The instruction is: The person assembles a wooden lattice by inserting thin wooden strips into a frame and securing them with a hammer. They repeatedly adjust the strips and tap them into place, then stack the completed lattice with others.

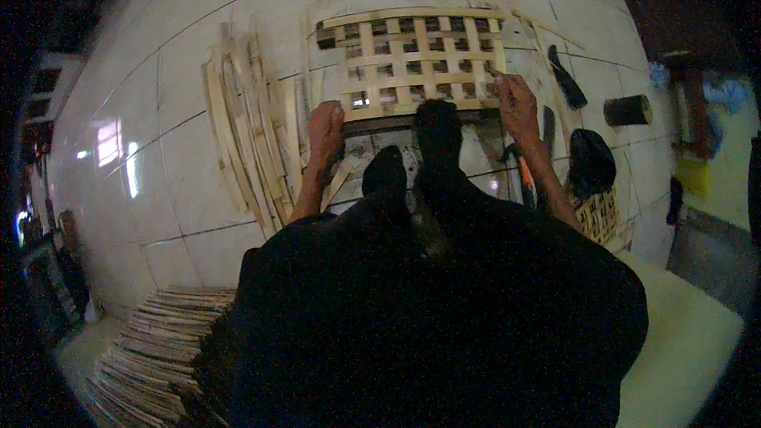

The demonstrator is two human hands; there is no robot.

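A pale open lattice woven from flat strips, which look like bamboo (418, 78), lies on the tiled floor in front of my feet. Along its near side runs a strip (379, 113) of the same material. My left hand (324, 131) is closed at the strip's left end, by the lattice's near left corner. At the right edge, my right hand (517, 103) has its fingers pinched at the strip ends; what exactly sits between them is partly hidden. My right foot (437, 131) in dark covering rests on the near edge, and my left foot (386, 170) is just short of it.
Loose long strips (246, 127) lie on the left, and a large bundle of strips (151, 349) sits at the lower left. To the right are a dark curved blade-like piece (565, 79), a dark cylinder (626, 110), a black lump (592, 162) and another woven piece (600, 214).
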